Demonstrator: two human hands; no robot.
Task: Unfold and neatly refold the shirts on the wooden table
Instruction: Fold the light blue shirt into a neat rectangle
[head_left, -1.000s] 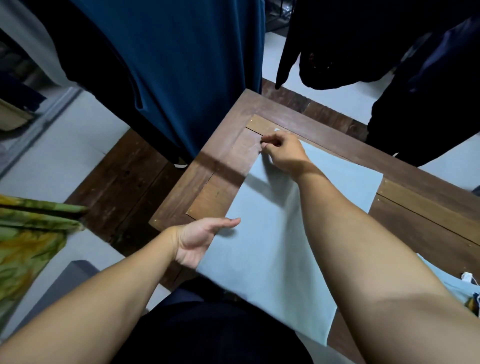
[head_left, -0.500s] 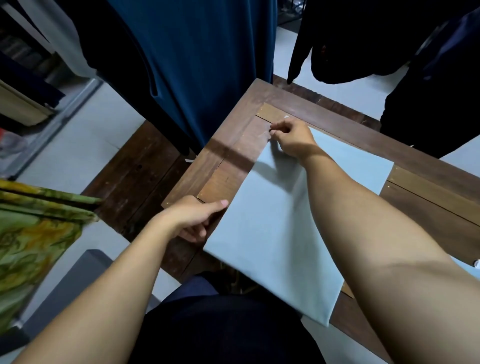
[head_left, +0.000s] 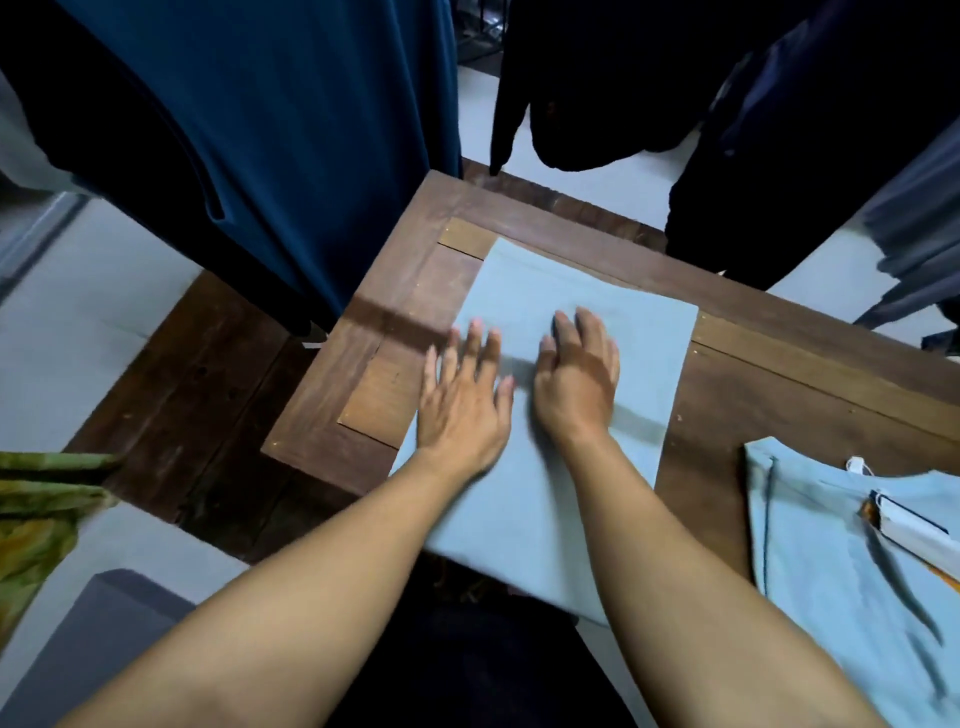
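Observation:
A pale blue shirt (head_left: 597, 291), folded into a long rectangle, lies on the wooden table (head_left: 400, 312), its near end hanging over the table's front edge. My left hand (head_left: 462, 400) lies flat on the shirt's left edge with fingers spread. Beside it, my right hand (head_left: 579, 379) presses flat on the middle of the shirt, fingers straight. A second pale blue shirt (head_left: 841, 551) with a white label and an orange print lies on the table at the right.
Dark blue cloth (head_left: 291, 130) hangs over the table's far left corner, and dark garments (head_left: 613, 78) hang behind the table. A green patterned cloth (head_left: 36, 509) is at the left edge. A grey block (head_left: 98, 623) sits low at the left.
My right hand let go of the shirt's far left corner and came back to the middle. My left hand moved from the left edge onto the shirt. Both now lie flat.

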